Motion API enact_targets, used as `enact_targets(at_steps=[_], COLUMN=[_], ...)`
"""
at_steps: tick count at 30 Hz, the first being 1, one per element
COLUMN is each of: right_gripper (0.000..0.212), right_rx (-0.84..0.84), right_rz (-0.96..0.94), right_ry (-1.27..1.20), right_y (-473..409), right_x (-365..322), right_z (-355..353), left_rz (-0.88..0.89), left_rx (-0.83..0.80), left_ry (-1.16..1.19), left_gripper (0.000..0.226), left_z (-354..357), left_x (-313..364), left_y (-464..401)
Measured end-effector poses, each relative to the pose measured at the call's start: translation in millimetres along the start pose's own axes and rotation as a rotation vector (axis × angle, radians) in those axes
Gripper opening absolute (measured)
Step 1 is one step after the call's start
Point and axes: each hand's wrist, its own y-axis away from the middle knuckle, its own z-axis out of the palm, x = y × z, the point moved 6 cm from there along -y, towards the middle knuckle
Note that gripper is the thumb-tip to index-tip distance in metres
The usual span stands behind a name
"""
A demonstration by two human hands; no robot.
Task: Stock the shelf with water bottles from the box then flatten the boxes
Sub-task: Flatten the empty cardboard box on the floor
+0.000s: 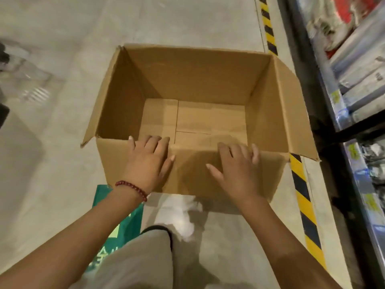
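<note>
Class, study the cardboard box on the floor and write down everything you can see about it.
The cardboard box is plain brown corrugated board, standing upright on the pale floor beside the shelf. Its top is open, with side flaps splayed outward left and right. It is empty: the bare bottom flaps meet at visible seams. The left hand and right hand rest on its near wall, fingers hooked over the rim. Its right flap overhangs the yellow-black striped floor tape.
</note>
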Motion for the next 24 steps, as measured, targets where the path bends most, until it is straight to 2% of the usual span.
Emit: enact_targets(at_steps=[3,5,8,11,13,16,21,24], right_gripper=[0.05,0.051,0.054,0.044,0.038,0.035,0.039,0.046], right_rx=[0.212,0.257,0.253,0.252,0.229,0.197,0.207,0.153], right_rz=[-0.002,0.018,-0.004,-0.038,-0.032,-0.022,0.048,0.041], right_ry=[-0.009,-0.029,-0.027,-0.06,-0.07,-0.058,-0.06,-0.05], right_y=[10,18,45,82,105,127,117,99], right_x=[-1,-1,-2,-3,-4,-6,2,7], right_z=[8,15,22,27,37,58,75,82], left_rz=[0.004,0.0,-0.003,0.022,0.04,0.078,0.043,0.03], left_rx=[0.013,0.026,-0.054,-0.179,-0.263,-0.412,-0.35,-0.32], left_ry=[0.023,0.037,0.038,-0.069,-0.127,-0.198,-0.074,-0.061], left_gripper=[0.047,0.046,0.044,0.05,0.047,0.05,0.044,0.045], left_z=[0,-2,0,11,21,49,67,69], left_x=[-2,-3,0,-1,-4,-7,-6,-2], left_y=[7,15,36,64,82,103,99,89])
